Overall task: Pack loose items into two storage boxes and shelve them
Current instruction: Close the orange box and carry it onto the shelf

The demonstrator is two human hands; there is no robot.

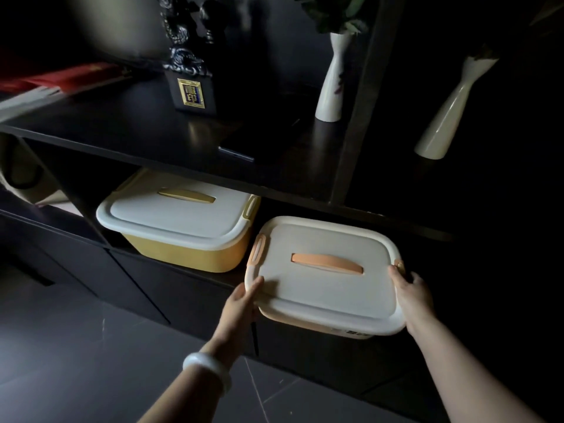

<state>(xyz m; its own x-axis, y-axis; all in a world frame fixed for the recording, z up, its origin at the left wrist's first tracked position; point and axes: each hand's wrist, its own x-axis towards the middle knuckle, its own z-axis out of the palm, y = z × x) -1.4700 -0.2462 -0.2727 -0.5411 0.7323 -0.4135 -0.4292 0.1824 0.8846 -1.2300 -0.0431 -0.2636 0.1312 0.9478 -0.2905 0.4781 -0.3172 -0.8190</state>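
Two storage boxes sit at the low opening of your dark shelf unit (195, 148), and the only writing in sight is hard to read: a gold square plaque with a character on the base of the black statue (190, 65), plus a dark printed scrap on the front wall of the box you hold, too cut off to make out.

Your orange-trimmed box (328, 285) has a pale lid, a peach handle lying flat across the top and a peach side latch on the left edge. It sits just right of the yellow box (180, 227), which is already tucked under the shelf, white lid on, mustard handle and clip showing.

Your left hand (241, 300) grips the near-left lid corner, thumb laid along the rim, the other fingers hidden beneath. Your right hand (412, 294) clasps the right edge by the latch, thumb on top, fingers curled out of sight round the side. A white bangle (207, 372) circles your left wrist.

Above, a white vase (332, 83) holds greenery cut off by the frame; a second vase (445, 117) stands farther right in deep shadow.
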